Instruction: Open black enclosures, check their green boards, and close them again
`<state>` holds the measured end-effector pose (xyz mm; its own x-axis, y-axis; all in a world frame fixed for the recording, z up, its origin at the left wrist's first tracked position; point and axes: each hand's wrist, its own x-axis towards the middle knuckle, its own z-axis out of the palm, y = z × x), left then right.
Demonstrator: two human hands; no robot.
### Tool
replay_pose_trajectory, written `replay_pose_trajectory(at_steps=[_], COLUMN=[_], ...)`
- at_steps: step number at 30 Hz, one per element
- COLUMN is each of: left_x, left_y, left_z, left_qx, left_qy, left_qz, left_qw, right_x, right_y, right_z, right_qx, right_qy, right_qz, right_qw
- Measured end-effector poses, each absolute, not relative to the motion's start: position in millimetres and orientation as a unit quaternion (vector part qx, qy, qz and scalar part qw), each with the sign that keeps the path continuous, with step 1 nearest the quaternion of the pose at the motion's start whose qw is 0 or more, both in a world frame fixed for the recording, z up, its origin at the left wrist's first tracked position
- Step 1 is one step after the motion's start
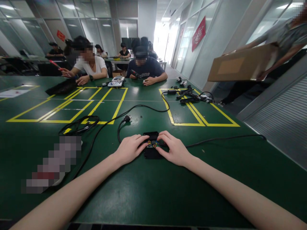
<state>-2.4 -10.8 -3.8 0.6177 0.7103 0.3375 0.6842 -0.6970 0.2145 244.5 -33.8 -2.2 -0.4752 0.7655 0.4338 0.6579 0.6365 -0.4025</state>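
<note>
In front of me on the green table lies an opened black power adapter, with a circuit board (152, 144) showing in the middle. One black case half (150, 135) is on the far side of the board and a second dark case half (152, 155) on the near side. My left hand (131, 148) grips the board's left end between thumb and fingers. From the right, my right hand (174, 149) pinches the other end; its fingertips partly hide the board. A power plug (127, 119) on a black cord lies beyond my left hand.
To the left are a power strip (56, 163), blurred out, and a coiled black cable (80, 125). Several adapters and cables (189, 95) lie far right. A black cord (225, 139) runs rightward. Two people sit opposite; another person carries a cardboard box (242, 64) at right.
</note>
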Motion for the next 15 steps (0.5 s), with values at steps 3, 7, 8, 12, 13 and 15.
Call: replay_pose_trajectory(at_steps=[3, 7, 8, 12, 13, 15], left_x=[-3, -4, -4, -2, -2, -2], left_y=[-10, -9, -9, -11, -12, -14], left_z=[-4, -4, -3, 1, 3, 6], left_qx=[0.892, 0.885, 0.883, 0.874, 0.872, 0.872], left_qy=[0.397, 0.409, 0.411, 0.423, 0.421, 0.412], left_qz=[0.212, 0.219, 0.220, 0.233, 0.240, 0.256], left_qw=[0.043, 0.049, 0.050, 0.057, 0.059, 0.066], right_x=[250, 260, 261, 263, 262, 261], right_y=[-32, -24, -23, -21, -22, -25], right_z=[-1, -3, -4, -6, -6, -4], right_qx=[-0.419, -0.408, -0.406, -0.415, -0.417, -0.412], right_qy=[-0.849, -0.861, -0.862, -0.852, -0.850, -0.848], right_qz=[0.099, 0.090, 0.090, 0.111, 0.119, 0.130], right_qw=[0.307, 0.291, 0.290, 0.298, 0.299, 0.305])
